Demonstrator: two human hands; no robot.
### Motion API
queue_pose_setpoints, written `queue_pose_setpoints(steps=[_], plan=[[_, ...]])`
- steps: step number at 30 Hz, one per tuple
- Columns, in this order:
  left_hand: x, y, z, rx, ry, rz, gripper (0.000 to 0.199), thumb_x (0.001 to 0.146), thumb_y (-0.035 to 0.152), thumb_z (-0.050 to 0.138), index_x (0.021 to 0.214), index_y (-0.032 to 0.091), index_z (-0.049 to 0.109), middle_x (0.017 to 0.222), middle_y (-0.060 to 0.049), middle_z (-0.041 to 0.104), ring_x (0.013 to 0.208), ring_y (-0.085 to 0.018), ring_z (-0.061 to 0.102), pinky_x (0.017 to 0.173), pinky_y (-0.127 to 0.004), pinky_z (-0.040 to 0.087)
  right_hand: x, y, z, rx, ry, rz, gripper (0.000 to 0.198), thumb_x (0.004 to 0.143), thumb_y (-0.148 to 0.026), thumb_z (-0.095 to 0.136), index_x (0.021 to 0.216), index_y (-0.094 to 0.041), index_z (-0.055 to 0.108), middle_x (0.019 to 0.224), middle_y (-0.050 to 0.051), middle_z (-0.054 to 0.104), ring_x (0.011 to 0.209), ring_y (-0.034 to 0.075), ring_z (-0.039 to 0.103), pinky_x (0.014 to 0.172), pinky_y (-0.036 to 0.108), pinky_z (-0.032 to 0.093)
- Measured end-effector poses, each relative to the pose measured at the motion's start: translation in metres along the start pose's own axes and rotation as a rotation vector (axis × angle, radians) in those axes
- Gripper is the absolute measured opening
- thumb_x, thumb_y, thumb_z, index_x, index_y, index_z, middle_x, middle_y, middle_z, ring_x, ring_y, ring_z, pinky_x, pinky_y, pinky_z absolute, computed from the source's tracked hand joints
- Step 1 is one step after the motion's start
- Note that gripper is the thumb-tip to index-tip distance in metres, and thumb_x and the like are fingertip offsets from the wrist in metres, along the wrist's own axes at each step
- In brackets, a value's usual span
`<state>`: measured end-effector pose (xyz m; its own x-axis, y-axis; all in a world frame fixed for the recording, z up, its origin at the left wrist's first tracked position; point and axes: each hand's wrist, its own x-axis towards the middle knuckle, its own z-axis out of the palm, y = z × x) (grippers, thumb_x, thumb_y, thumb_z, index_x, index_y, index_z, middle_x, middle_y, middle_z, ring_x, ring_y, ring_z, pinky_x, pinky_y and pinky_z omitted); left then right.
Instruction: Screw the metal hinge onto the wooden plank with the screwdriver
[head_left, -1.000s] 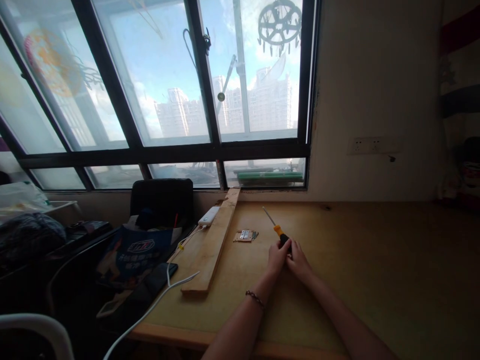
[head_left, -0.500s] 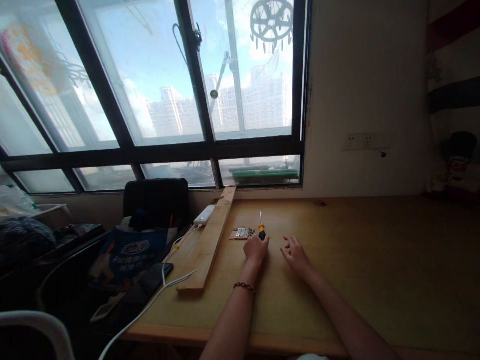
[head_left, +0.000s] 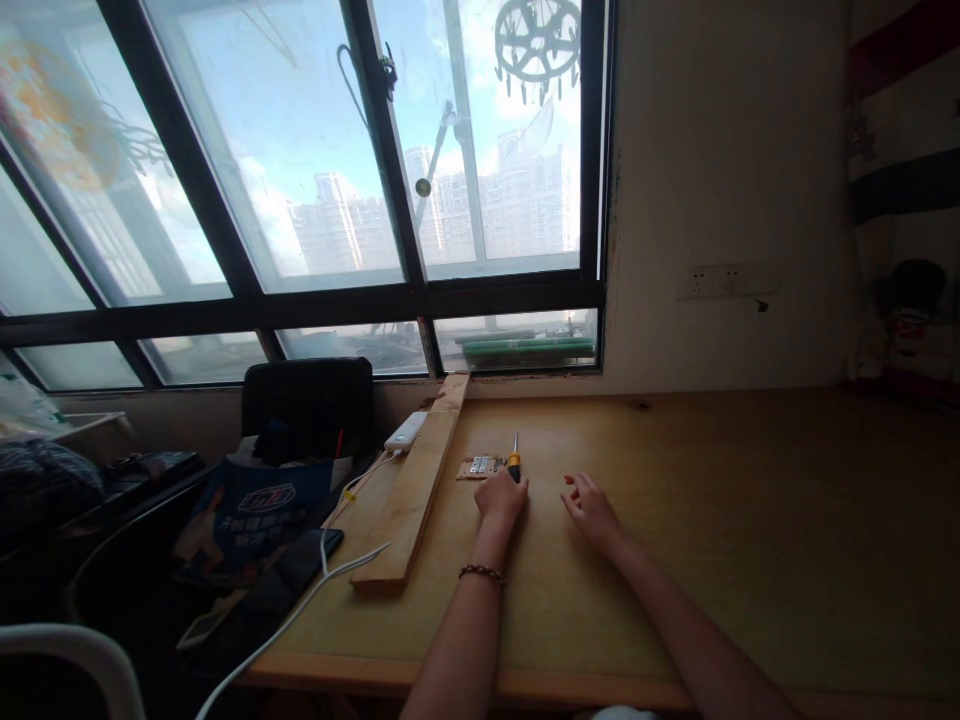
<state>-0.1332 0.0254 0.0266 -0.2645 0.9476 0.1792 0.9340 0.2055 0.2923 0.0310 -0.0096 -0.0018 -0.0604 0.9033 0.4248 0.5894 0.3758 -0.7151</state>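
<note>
My left hand [head_left: 501, 498] is closed around the handle of a screwdriver [head_left: 514, 462], which is yellow and black with a metal shaft pointing away toward the window. Just left of its tip lies a small flat wooden piece [head_left: 466, 468] with a silver metal plate like a hinge [head_left: 481, 466] on it. Several dark screws [head_left: 499, 464] sit at the right side of that plate. To the right, my right hand [head_left: 591, 508] rests over the table with fingers bent and apart. Nothing can be made out between them.
A long wooden board [head_left: 409, 510] lies along the table's left side, with a white power strip [head_left: 406, 431] and white cable [head_left: 300, 610] beside it. A black chair [head_left: 309, 400] holding a blue bag [head_left: 259, 515] stands left of the wooden table [head_left: 750, 560].
My left hand and the screwdriver have shifted slightly left and nearer to me, the shaft a little more upright. My right hand has stayed nearly in place.
</note>
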Motion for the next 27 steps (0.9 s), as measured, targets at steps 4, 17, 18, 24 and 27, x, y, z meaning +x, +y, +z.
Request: queue_pose_setpoints(steps=[4,17,18,24,27], plan=[[0.000,-0.001,0.001,-0.001,0.014,-0.039,0.044,0.075,0.048,0.044,0.097,0.012,0.059,0.091,-0.017,0.064,0.086,-0.029,0.060,0.072,-0.039,0.042,0.000,0.000,-0.001,0.007,-0.009,0.003,0.025,0.077,-0.020,0.046,0.100,-0.015,0.056,0.099,0.011,0.058,0.067,0.017,0.059,0.073,0.034,0.049],[-0.014,0.009,0.003,0.084,0.276,0.114,0.044,0.072,0.043,0.048,0.104,0.014,0.053,0.108,-0.016,0.047,0.099,-0.030,0.043,0.076,-0.038,0.038,0.002,0.006,0.002,-0.021,-0.010,-0.016,0.025,0.078,-0.019,0.046,0.099,-0.012,0.056,0.099,0.012,0.057,0.071,0.016,0.059,0.070,0.030,0.049],[-0.016,0.010,0.003,0.091,0.289,0.139,0.044,0.072,0.043,0.049,0.105,0.014,0.053,0.110,-0.015,0.046,0.100,-0.030,0.042,0.078,-0.039,0.037,0.002,0.006,0.002,-0.018,-0.006,-0.015,0.025,0.078,-0.019,0.046,0.100,-0.012,0.057,0.099,0.012,0.057,0.071,0.016,0.059,0.070,0.030,0.050],[-0.018,0.013,0.009,0.127,0.320,0.182,0.044,0.070,0.037,0.054,0.108,0.014,0.051,0.116,-0.016,0.044,0.104,-0.030,0.040,0.082,-0.040,0.035,0.003,0.006,0.002,-0.002,0.006,-0.008,0.025,0.078,-0.020,0.046,0.100,-0.011,0.057,0.100,0.013,0.057,0.072,0.017,0.059,0.072,0.031,0.049],[-0.013,0.011,0.015,0.148,0.293,0.115,0.038,0.072,0.032,0.051,0.104,0.012,0.052,0.112,-0.017,0.046,0.099,-0.030,0.044,0.075,-0.038,0.038,0.003,0.007,0.000,0.005,0.018,0.008,0.025,0.079,-0.019,0.046,0.100,-0.012,0.057,0.098,0.013,0.057,0.072,0.016,0.059,0.073,0.031,0.048]])
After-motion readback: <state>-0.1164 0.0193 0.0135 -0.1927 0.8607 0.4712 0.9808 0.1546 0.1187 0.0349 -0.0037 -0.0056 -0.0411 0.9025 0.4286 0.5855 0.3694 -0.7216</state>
